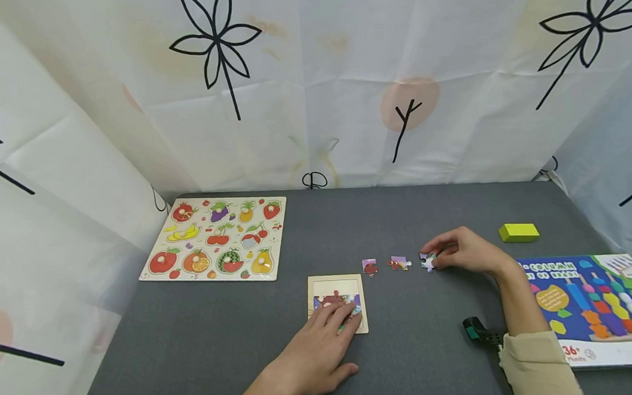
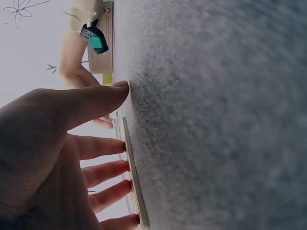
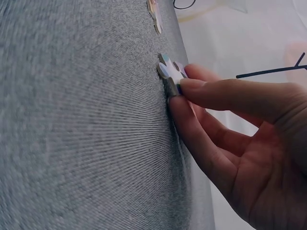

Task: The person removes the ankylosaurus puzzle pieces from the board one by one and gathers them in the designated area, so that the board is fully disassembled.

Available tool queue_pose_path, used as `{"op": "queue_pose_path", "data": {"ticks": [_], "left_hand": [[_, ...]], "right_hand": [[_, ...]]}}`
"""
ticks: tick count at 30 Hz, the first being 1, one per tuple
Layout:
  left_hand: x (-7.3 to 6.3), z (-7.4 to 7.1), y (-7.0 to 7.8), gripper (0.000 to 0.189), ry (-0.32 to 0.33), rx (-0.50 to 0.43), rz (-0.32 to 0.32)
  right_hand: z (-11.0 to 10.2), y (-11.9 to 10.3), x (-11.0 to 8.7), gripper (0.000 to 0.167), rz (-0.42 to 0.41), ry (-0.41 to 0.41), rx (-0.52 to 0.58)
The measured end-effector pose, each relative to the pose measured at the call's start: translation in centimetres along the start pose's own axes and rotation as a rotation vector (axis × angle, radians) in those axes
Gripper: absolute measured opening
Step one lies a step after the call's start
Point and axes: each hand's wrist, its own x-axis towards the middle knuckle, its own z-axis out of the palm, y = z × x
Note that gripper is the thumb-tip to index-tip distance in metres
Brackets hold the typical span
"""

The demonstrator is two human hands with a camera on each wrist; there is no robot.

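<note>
My left hand (image 1: 321,350) rests with spread fingers on a small wooden jigsaw tray (image 1: 335,280), covering part of the picture inside. In the left wrist view its fingertips touch the tray's edge (image 2: 134,177), and the thumb stays off it. My right hand (image 1: 465,251) pinches a jigsaw piece (image 1: 427,263) at the table surface. In the right wrist view thumb and fingers meet on the near end of this piece (image 3: 171,72). Two more jigsaw pieces lie in a row to its left: a purple-and-orange one (image 1: 399,263) and a purple-and-brown one (image 1: 370,268).
A fruit puzzle board (image 1: 215,244) lies at the back left of the grey table (image 1: 238,337). At the right are a yellow-green block (image 1: 519,232) and a blue puzzle box (image 1: 605,312), partly behind my right forearm. Patterned white cloth (image 1: 339,55) hangs around the table.
</note>
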Motion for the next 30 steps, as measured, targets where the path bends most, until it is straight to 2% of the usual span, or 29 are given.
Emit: {"op": "queue_pose_path", "data": {"ticks": [8,14,21,30], "left_hand": [[-0.3,0.6,-0.5,0.077,0.047,-0.001,0.031],[-0.8,0.6,-0.9,0.072,0.045,-0.078,0.026],[-1.7,0.3,-1.1,0.072,0.048,-0.085,0.013],[-2.9,0.3,-1.4,0.071,0.054,-0.165,-0.039]], "right_hand": [[0.0,-0.4,-0.1,0.028,0.006,0.025,-0.086],[-0.2,-0.2,-0.1,0.027,-0.007,0.065,-0.128],[-0.2,-0.2,-0.3,0.028,-0.019,0.107,-0.087],[0.4,-1.0,-0.3,0.029,-0.064,0.079,-0.039]]}}
